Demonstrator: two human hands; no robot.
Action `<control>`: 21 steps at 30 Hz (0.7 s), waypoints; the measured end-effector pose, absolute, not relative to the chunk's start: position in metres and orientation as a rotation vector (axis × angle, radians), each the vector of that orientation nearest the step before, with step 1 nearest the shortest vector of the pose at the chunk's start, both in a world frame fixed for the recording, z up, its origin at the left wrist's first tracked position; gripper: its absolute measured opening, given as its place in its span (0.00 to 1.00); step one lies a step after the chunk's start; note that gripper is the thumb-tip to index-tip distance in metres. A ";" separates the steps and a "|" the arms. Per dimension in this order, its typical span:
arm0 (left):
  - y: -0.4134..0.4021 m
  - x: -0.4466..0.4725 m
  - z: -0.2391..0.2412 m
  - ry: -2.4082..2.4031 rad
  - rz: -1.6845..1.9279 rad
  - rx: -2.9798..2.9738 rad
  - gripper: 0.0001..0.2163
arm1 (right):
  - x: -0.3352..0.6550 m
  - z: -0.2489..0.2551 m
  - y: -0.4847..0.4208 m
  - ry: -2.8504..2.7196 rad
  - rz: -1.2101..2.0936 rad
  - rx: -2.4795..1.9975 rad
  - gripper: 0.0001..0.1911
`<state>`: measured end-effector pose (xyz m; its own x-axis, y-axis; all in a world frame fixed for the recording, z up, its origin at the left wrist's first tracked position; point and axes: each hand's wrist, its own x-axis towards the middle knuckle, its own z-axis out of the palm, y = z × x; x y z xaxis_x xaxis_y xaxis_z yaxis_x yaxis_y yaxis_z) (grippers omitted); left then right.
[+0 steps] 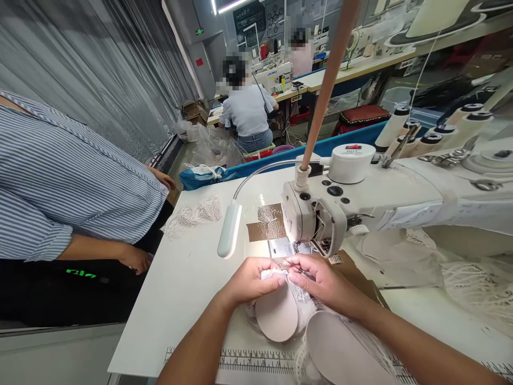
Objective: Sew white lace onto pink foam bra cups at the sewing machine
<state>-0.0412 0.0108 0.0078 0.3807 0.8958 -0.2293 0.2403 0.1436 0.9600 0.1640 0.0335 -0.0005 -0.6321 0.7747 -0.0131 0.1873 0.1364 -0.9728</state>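
Observation:
My left hand [249,280] and my right hand [318,278] meet just in front of the sewing machine head [316,214]. Both pinch the top edge of a white lace strip [298,294] that runs over a pale pink moulded cup [276,315]. A second pale cup [340,347] lies nearer to me under my right forearm. The needle area [298,248] sits right behind my fingertips, partly hidden by them.
A white gooseneck lamp [230,230] hangs over the white table [180,289]. Loose lace [196,214] lies at the far left; more lace [473,283] at right. A person in a striped shirt [60,176] stands close on the left. Thread cones [433,133] stand behind the machine.

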 end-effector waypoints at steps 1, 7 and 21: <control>0.011 -0.041 0.008 1.103 0.667 1.368 0.11 | 0.166 -0.001 0.033 -1.871 1.589 -0.925 0.14; 0.010 -0.038 0.007 0.992 0.749 1.239 0.13 | 0.180 -0.004 0.035 -1.855 1.710 -1.043 0.17; 0.011 -0.032 -0.003 1.027 0.794 1.098 0.14 | 0.167 -0.003 0.029 -1.902 1.534 -1.110 0.08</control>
